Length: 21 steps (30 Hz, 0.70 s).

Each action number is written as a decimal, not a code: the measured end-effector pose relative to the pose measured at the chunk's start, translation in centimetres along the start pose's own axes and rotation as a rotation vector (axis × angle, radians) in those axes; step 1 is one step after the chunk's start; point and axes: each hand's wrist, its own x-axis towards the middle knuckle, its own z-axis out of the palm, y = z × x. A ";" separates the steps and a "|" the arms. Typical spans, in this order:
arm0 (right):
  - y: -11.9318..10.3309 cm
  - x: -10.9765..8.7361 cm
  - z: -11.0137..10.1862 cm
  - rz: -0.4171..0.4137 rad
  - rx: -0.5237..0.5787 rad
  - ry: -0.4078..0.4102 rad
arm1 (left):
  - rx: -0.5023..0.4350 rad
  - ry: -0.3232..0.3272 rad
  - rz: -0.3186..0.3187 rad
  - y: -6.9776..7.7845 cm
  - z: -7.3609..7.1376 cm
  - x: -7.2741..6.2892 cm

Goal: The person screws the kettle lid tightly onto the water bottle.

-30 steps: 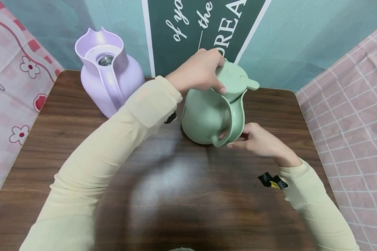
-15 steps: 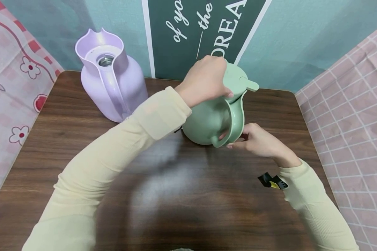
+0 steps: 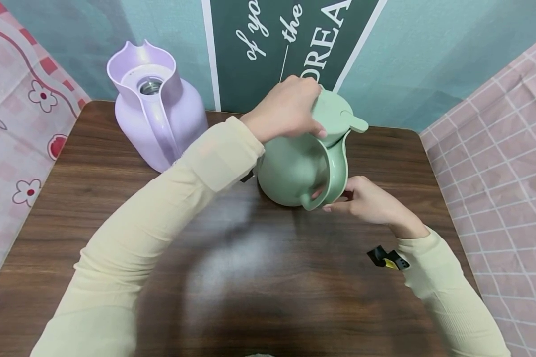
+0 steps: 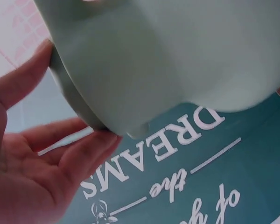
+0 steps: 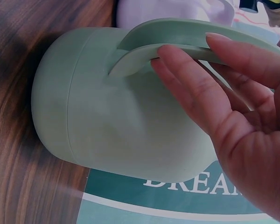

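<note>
A light green vacuum jug stands on the wooden table, its handle side facing the head camera. My left hand grips the edge of its round lid from the left, with thumb and fingers on the rim in the left wrist view. The lid sits in the jug's mouth, its tab pointing right. Below it, my right hand holds the jug's handle, fingers on one side and thumb on the other. To the left stands a lilac jug with its mouth uncovered.
Behind the table hangs a teal backdrop with a dark green lettered panel. Pink checked cloth borders the right side, and a flower-patterned cloth the left.
My left hand first shifted towards the camera around the lid, then slightly back up and left. The lid's tab turned hardly at all. My right hand and both jugs stayed in place.
</note>
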 end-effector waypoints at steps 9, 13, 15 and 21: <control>-0.1 -0.1 0.0 0.028 0.023 -0.007 | 0.017 -0.037 0.062 -0.5 -0.6 0.2; 0.0 0.0 0.0 0.020 0.009 -0.007 | 0.026 -0.054 0.068 -0.5 -0.6 0.2; 0.0 -0.1 0.0 0.016 -0.004 -0.005 | 0.032 -0.053 0.070 -0.5 -0.6 0.1; 0.0 -0.1 0.0 0.021 -0.005 -0.004 | 0.009 -0.020 0.012 0.3 -0.2 -0.3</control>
